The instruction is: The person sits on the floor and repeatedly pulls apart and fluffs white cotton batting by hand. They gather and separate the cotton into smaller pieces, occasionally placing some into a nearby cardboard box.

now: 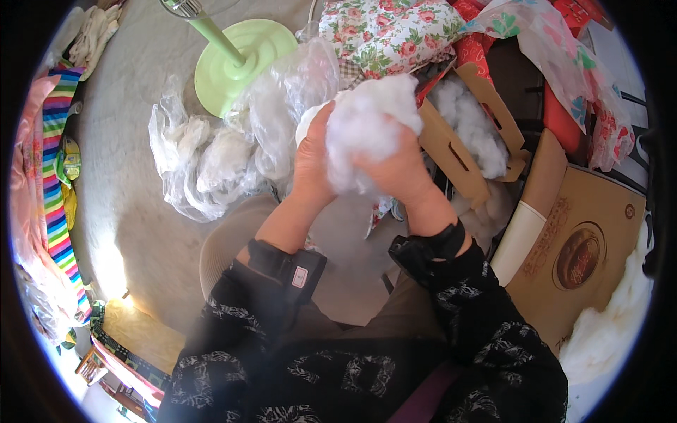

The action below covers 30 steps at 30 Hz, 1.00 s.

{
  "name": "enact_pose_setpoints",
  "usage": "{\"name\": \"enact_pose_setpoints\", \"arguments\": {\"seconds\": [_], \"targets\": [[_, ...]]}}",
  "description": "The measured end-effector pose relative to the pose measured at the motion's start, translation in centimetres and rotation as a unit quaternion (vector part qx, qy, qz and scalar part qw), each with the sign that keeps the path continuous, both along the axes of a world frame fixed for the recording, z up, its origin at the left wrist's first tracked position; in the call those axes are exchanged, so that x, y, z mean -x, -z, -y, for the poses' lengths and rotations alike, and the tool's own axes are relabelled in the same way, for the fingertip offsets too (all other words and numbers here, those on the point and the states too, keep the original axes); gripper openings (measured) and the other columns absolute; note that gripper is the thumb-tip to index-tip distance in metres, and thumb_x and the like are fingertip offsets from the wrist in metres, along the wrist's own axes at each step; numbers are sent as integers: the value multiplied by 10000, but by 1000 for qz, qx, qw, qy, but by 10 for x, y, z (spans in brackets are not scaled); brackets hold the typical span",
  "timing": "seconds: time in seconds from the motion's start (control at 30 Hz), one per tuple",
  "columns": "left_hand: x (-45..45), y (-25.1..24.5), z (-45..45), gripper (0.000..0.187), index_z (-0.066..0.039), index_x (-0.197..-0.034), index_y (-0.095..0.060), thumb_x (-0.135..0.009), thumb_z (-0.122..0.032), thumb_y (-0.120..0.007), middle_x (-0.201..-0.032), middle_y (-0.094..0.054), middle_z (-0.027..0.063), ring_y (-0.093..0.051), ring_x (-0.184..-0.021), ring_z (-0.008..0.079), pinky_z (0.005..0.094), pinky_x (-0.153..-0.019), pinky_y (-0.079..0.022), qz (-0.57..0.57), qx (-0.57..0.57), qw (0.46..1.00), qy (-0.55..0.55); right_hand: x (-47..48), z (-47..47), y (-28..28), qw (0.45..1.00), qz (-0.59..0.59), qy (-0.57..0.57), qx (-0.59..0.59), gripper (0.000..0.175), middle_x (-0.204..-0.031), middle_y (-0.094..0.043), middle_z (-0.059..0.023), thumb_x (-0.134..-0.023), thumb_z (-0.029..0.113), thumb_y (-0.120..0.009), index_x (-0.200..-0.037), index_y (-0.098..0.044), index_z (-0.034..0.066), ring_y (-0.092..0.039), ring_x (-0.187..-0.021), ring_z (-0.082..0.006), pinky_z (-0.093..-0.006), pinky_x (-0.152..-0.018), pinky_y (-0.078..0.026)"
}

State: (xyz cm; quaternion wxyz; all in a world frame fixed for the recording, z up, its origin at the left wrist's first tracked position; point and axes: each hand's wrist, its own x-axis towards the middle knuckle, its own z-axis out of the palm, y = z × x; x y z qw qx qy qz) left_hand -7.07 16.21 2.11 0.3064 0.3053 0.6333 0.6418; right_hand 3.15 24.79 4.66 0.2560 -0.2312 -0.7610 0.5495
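Observation:
A large wad of white fiber stuffing (365, 127) is held up between my two hands, above my lap. My left hand (316, 158) grips its left side, thumb upward, with a smooth white piece of material behind the thumb. My right hand (396, 164) presses into the wad from the right, its fingertips partly sunk in the fluff and hidden. Just right of the hands stands an open cardboard box (455, 153) with more white stuffing (470, 127) in it. A floral fabric piece (391, 34) lies beyond the hands.
Crumpled clear plastic bags (227, 148) lie on the floor at left, beside a green round stand base (246, 63). A large printed cardboard box (592, 238) is at right, with white stuffing (608, 328) by its edge. Striped cloth (58, 185) hangs or lies at far left.

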Motion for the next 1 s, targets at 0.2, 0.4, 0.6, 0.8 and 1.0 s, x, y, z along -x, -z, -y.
{"name": "enact_pose_setpoints", "arguments": {"seconds": [0.2, 0.4, 0.6, 0.8, 1.0], "targets": [[15, -5, 3, 414, -35, -1047, -572, -654, 88, -533, -1004, -609, 132, -580, -953, 260, 312, -848, -435, -80, 140, 987, -5, -38, -61, -72, 809, -325, -20, 490, 472, -1132, -524, -148, -809, 173, -548, -1230, -421, 2, -531, -1021, -258, -387, -887, -447], [11, 0, 6, 373, -35, -966, -587, -620, 91, -532, -954, -599, 116, -557, -957, 256, 315, -833, -432, -85, 119, 986, 82, -10, -40, -4, 930, 92, 141, 328, 365, -966, -604, -43, -729, 71, -649, -1079, -565, 11, -570, -852, -137, -290, -744, -479], [17, -11, 4, 609, -40, -1241, -395, -683, -25, -639, -1098, -535, 116, -524, -1017, 224, 308, -860, -423, 152, 145, 975, 78, -11, -34, 25, 896, -79, 109, 422, 403, -1012, -581, -35, -723, 54, -639, -1110, -533, 15, -553, -893, -126, -285, -784, -464], [30, -29, 1, 661, 53, -1251, -358, -709, -139, -684, -1096, -548, 123, -531, -1017, 210, 349, -868, -433, 438, 154, 886, -3, -11, -30, 11, 911, -51, -5, 409, 437, -1046, -568, -27, -720, 47, -645, -1137, -517, 25, -537, -949, -132, -290, -831, -449], [30, -22, 4, 271, 36, -980, -574, -771, -131, -620, -900, -622, 104, -612, -797, 199, 320, -682, -499, 350, 151, 924, 13, -13, -18, 1, 908, -52, 10, 415, 513, -1051, -566, -33, -702, 80, -678, -1180, -497, 31, -537, -962, -147, -301, -852, -447]]}}
